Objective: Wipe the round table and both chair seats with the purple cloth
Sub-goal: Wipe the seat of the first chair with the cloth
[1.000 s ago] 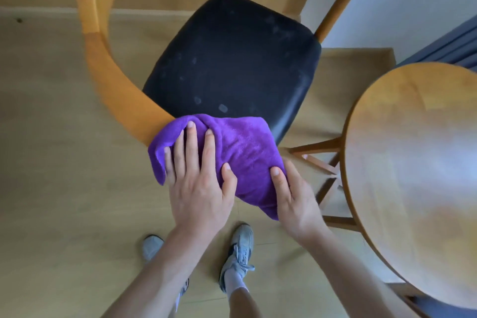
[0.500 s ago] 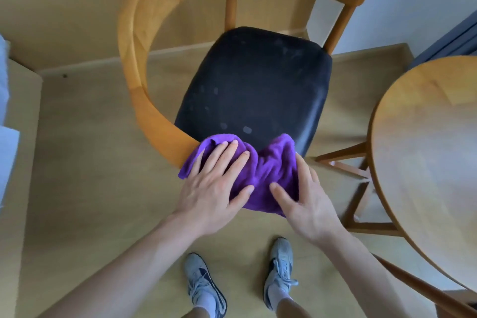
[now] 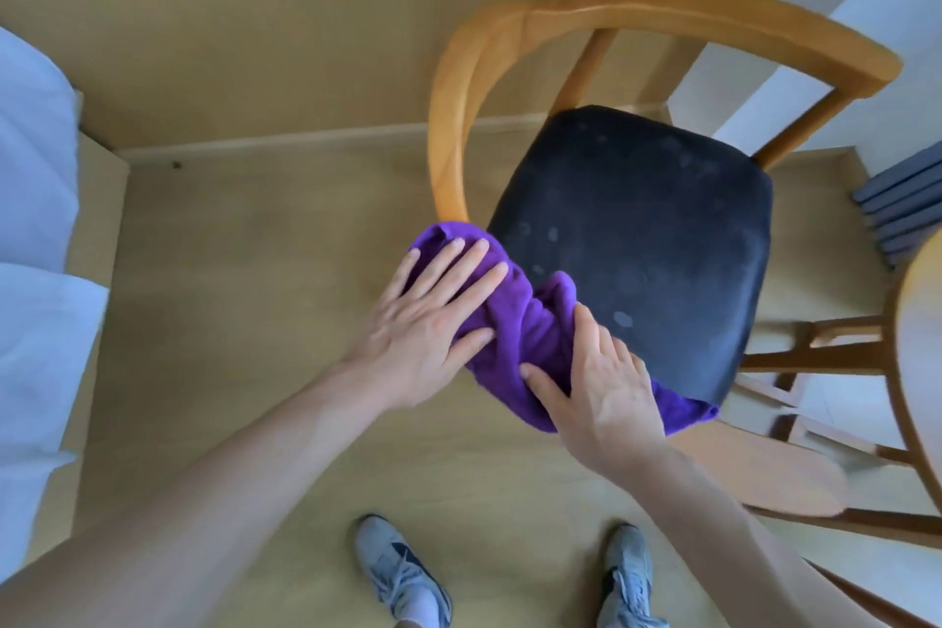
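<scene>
One wooden armchair [image 3: 662,20] with one black seat [image 3: 642,240] stands just beyond both hands. One round worktop [image 3: 922,347] edges in to their right. One purple cloth [image 3: 530,326] (bunched) lies on the seat's near corner: left hand [image 3: 428,326] flat, fingers spread; right hand [image 3: 606,388] flat, thumb out, both pressing it.

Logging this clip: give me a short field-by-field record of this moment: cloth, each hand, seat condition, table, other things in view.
cloth: purple cloth, bunched on the near-left edge of the chair seat
left hand: flat on the cloth, fingers straight
right hand: pressing the cloth, fingers extended
seat condition: black, pale spots showing on its uncovered part
chair frame: wooden, curved backrest
table: round table, only its edge in view at right
other: white bedding at left; grey shoes on the floor
</scene>
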A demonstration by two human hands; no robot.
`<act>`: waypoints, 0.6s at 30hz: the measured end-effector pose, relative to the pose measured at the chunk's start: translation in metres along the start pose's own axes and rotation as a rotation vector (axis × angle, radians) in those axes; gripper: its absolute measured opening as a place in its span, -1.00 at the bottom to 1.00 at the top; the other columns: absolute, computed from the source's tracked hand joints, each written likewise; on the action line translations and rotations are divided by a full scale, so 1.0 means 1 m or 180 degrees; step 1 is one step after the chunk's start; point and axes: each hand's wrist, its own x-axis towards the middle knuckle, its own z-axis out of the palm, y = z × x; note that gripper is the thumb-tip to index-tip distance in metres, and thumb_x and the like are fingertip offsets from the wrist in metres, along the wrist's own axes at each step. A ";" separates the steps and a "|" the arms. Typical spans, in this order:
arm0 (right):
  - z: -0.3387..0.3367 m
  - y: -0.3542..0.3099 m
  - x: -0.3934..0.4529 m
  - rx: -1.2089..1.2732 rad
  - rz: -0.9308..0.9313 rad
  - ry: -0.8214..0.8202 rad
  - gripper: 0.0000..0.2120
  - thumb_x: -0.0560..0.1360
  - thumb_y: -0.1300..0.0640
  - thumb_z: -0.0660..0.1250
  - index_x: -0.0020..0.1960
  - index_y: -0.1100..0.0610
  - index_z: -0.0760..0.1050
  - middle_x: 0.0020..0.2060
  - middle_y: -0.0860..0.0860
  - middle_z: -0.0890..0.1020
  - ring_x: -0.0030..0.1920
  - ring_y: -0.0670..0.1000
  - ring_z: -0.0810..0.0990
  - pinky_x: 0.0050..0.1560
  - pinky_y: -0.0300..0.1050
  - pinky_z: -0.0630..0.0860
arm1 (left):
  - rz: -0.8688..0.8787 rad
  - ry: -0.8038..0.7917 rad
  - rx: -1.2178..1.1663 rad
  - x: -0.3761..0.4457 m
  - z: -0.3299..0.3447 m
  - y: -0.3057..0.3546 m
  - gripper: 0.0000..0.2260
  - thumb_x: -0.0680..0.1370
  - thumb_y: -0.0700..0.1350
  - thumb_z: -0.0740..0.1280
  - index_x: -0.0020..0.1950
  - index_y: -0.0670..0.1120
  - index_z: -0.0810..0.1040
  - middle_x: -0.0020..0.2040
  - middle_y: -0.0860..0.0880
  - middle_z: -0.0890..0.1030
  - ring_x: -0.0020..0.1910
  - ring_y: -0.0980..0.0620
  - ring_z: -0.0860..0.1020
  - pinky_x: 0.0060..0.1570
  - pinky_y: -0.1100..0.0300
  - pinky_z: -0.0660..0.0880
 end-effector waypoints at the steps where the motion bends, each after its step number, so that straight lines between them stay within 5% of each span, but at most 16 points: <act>1: 0.006 -0.020 0.012 0.0078 0.0065 0.0091 -0.21 0.54 -0.35 0.19 0.57 0.14 0.17 0.28 0.03 0.54 0.27 0.13 0.50 0.32 0.06 0.36 | -0.0056 0.0016 -0.0009 0.005 -0.004 -0.016 -0.41 0.66 0.23 -0.03 0.69 0.13 -0.03 0.69 0.10 -0.08 0.66 0.06 -0.13 0.62 -0.08 -0.10; 9: 0.022 -0.104 0.109 0.1336 0.0398 0.0538 -0.48 0.55 0.04 0.35 0.45 0.04 0.26 0.27 -0.02 0.53 0.16 0.05 0.57 0.02 0.00 0.51 | -0.0159 0.0274 -0.0762 0.072 -0.028 -0.072 -0.42 0.66 -0.05 -0.05 0.69 0.01 -0.11 0.68 0.07 -0.25 0.66 0.02 -0.02 0.60 -0.01 0.02; 12: 0.006 -0.107 0.144 0.2309 -0.0045 0.0499 -0.43 0.53 0.26 0.35 0.45 -0.09 0.30 0.28 -0.12 0.55 0.26 -0.09 0.55 0.21 -0.05 0.54 | -0.0114 0.0406 -0.1497 0.100 -0.035 -0.088 -0.42 0.67 -0.03 -0.05 0.69 0.02 -0.10 0.66 0.13 -0.24 0.65 0.05 0.02 0.59 0.10 0.05; 15: -0.009 -0.107 0.170 0.2685 -0.0374 0.0514 -0.23 0.52 0.42 0.29 0.40 -0.36 0.26 0.20 -0.39 0.58 0.27 -0.28 0.54 0.19 -0.45 0.44 | -0.0171 0.0536 -0.2232 0.124 -0.038 -0.096 -0.43 0.69 -0.07 0.01 0.69 0.04 -0.08 0.68 0.13 -0.13 0.65 0.16 -0.01 0.53 0.36 0.03; 18: -0.013 -0.103 0.187 0.3225 -0.0382 0.0336 -0.27 0.55 0.42 0.26 0.54 -0.20 0.25 0.32 -0.23 0.58 0.35 -0.14 0.54 0.34 -0.20 0.48 | -0.0393 0.0589 -0.3013 0.143 -0.042 -0.097 -0.44 0.70 -0.11 0.06 0.69 0.10 -0.02 0.67 0.20 0.05 0.61 0.30 0.04 0.51 0.40 0.05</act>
